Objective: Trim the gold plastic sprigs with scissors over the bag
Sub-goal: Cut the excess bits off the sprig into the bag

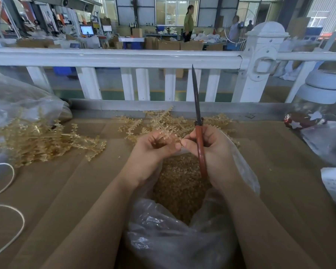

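Observation:
Over the open clear plastic bag (163,235), which is full of small gold trimmings (180,183), my left hand (153,148) grips a gold plastic sprig (163,125) that sticks up and away from me. My right hand (208,148) holds the red-handled scissors (199,133), blades together and pointing straight up. My right thumb and fingertips also touch the sprig's stem where the two hands meet.
A large heap of gold sprigs (39,140) lies at the left beside another clear bag (17,98). More sprigs (215,121) lie behind my hands. A white cord (8,191) loops at left. A white railing (124,59) borders the cardboard-covered table (279,171); a jar (318,105) stands at right.

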